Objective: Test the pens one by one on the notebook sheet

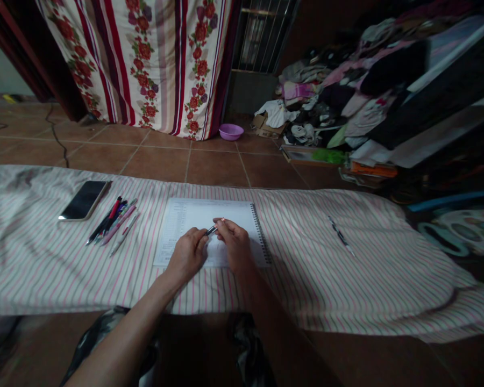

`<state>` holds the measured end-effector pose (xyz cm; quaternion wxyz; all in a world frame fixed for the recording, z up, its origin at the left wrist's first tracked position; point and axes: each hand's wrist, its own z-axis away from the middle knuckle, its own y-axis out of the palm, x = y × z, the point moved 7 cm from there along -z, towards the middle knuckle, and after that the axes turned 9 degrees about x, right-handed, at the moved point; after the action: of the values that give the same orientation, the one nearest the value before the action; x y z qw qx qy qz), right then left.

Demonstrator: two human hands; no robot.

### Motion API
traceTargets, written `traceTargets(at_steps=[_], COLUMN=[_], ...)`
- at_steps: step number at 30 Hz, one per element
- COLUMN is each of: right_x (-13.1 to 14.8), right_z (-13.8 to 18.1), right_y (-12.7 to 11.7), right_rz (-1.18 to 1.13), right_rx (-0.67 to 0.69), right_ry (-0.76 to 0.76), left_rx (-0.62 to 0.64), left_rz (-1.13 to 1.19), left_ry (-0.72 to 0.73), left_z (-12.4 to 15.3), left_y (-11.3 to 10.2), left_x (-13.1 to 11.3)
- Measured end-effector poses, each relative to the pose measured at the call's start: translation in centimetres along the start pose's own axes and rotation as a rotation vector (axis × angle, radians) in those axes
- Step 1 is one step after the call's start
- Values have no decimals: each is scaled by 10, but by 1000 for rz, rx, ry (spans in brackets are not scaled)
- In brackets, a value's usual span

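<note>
Above a white spiral notebook (210, 209), both hands are closed on one dark pen (211, 230). My left hand (189, 250) grips its lower left part, and my right hand (234, 242) pinches its upper right end. The notebook lies flat, with its coil along the right side and printed lines at the left. To the left sits a bunch of several pens (112, 221), with a white pen (124, 234) beside it. A single black-and-white pen (341, 236) rests apart on the right.
A striped cloth (306, 279) covers the low surface. On its left lies a phone (84, 200), screen up. Beyond, a purple basin (231, 131) stands on the tiled floor by a floral curtain (145, 64). Heaped clothes (347, 91) fill the right back.
</note>
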<state>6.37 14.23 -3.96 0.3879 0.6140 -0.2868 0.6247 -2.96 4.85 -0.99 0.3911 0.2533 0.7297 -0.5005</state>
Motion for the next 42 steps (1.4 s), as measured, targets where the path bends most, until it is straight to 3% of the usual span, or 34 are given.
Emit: traceTargets(at_steps=[10, 42], right_x=[-1, 10], right_z=[-1, 3], right_y=[0, 3], right_rz=[39, 28], right_rx=[7, 43], right_ry=[-7, -38], left_rx=[95, 107], left_rz=[-173, -82], left_ry=[-20, -62], left_z=[-2, -3], left_y=[4, 4], left_x=[-1, 1])
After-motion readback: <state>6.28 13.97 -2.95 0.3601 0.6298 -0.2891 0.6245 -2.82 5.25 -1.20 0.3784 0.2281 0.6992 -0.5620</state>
